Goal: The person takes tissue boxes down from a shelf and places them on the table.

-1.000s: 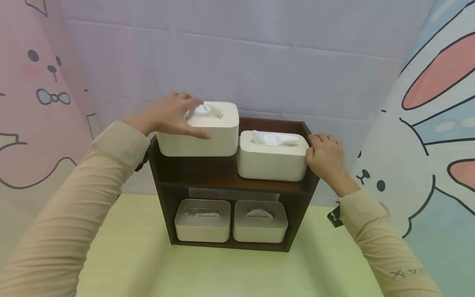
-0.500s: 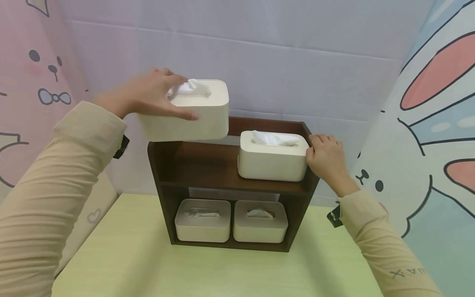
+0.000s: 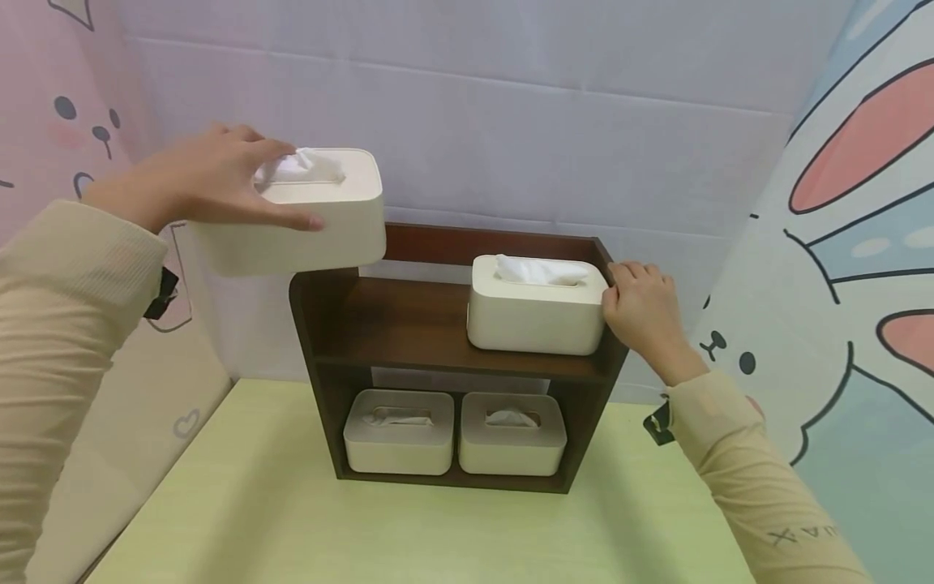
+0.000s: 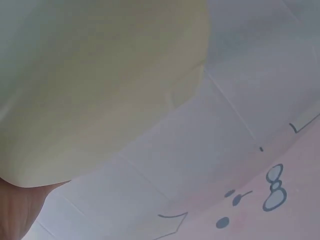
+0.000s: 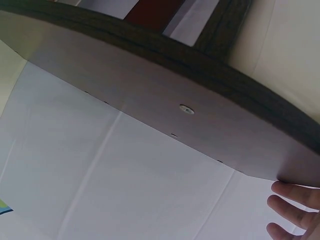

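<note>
A cream tissue box (image 3: 339, 231) with a white tissue poking from its slot is held up by my left hand (image 3: 200, 182), thumb along the front and fingers over the top. It hangs above and left of the dark brown shelf (image 3: 394, 324). Up close, the left wrist view is filled by the box's pale wall (image 4: 100, 90). My right hand (image 3: 645, 320) grips the shelf's right side panel near its top; in the right wrist view the fingertips (image 5: 285, 189) lie at the panel's edge. Beside that hand, a second tissue box (image 3: 536, 320) sits on the upper tier.
Two more tissue boxes, left (image 3: 397, 450) and right (image 3: 512, 452), stand side by side on the lower tier. The shelf rests on a pale yellow-green table (image 3: 409, 535). Behind it hangs a white cloth (image 3: 511, 138), with cartoon-printed cloths at both sides.
My left hand has lifted the tissue box up off the shelf's upper left and carried it leftward. The right hand has kept its place on the side panel.
</note>
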The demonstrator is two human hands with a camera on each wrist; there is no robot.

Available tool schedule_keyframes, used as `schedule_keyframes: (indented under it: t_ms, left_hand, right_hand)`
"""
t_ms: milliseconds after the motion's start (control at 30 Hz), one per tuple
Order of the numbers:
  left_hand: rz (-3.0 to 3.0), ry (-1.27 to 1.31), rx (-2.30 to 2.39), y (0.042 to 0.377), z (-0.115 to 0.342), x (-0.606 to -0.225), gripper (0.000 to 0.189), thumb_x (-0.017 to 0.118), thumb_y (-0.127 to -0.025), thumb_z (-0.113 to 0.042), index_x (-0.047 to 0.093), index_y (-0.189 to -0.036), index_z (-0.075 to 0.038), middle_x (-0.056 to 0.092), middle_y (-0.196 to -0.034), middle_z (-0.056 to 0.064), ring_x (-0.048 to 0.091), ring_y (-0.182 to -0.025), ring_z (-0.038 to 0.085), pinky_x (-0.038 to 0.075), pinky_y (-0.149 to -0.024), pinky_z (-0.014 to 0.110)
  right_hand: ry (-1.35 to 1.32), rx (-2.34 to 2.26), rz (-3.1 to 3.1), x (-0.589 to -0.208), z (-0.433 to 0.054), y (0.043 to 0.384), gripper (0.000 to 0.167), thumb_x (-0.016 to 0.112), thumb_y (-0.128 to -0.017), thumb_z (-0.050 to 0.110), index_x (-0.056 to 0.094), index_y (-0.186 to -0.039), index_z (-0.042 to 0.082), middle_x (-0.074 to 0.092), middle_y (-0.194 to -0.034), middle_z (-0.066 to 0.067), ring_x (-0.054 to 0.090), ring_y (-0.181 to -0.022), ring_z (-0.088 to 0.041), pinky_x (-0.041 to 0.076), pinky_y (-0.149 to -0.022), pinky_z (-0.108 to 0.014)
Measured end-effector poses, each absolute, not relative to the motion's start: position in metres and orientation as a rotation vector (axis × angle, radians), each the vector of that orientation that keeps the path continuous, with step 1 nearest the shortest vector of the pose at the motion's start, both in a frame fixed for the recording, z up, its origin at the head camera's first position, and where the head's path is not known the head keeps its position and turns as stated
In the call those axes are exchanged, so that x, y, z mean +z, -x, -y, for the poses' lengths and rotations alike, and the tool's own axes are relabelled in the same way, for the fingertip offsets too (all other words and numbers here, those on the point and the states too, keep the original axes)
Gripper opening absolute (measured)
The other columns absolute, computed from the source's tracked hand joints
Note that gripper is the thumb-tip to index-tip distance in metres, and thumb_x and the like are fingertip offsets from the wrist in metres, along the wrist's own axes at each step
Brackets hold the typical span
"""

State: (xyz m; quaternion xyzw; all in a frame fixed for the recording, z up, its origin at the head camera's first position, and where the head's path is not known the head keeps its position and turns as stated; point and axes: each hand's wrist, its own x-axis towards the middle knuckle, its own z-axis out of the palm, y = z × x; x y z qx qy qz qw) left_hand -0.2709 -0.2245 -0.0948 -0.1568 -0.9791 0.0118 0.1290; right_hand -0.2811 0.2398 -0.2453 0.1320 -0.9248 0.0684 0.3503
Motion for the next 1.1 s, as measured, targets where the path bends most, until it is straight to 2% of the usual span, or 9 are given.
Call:
schedule_keyframes:
  t_ms: [433,633,833,1100]
  left_hand:
    - [2.849,0.312,0.055,0.267,0.282,-0.104,0.098,0.061,-0.071,-0.064,0.026,-0.144,-0.01,0.033,-0.133,0.035,0.029,-0.114,0.055,0.031,-0.082,0.063]
    - [2.856,0.251,0.11,0.267,0.304,-0.115,0.1,0.059,-0.07,-0.067,0.026,-0.144,-0.009,0.032,-0.133,0.036,0.025,-0.114,0.056,0.029,-0.08,0.067]
    - [2.855,0.233,0.111,0.265,0.318,-0.13,0.099,0.058,-0.071,-0.068,0.028,-0.143,-0.008,0.035,-0.132,0.036,0.031,-0.107,0.057,0.031,-0.078,0.066]
    - [2.888,0.223,0.04,0.265,0.325,-0.155,0.097,0.058,-0.072,-0.067,0.028,-0.142,-0.007,0.034,-0.13,0.037,0.029,-0.106,0.058,0.031,-0.074,0.069]
  right_hand:
    - [-0.348,0.18,2.375,-0.246,-0.24,0.281,0.038,0.04,-0.084,0.01,0.058,-0.113,-0.006,0.059,-0.111,-0.026,0.051,-0.101,-0.045,0.039,-0.079,-0.059]
    - [-0.349,0.179,2.368,-0.247,-0.239,0.28,0.037,0.041,-0.084,0.01,0.059,-0.111,-0.007,0.059,-0.11,-0.025,0.051,-0.101,-0.044,0.04,-0.078,-0.059]
    - [-0.348,0.177,2.376,-0.246,-0.237,0.278,0.037,0.041,-0.084,0.01,0.058,-0.112,-0.007,0.059,-0.111,-0.025,0.051,-0.101,-0.044,0.04,-0.079,-0.059]
    - [-0.349,0.189,2.361,-0.248,-0.238,0.279,0.036,0.042,-0.084,0.009,0.059,-0.111,-0.007,0.059,-0.109,-0.026,0.052,-0.1,-0.044,0.04,-0.079,-0.059]
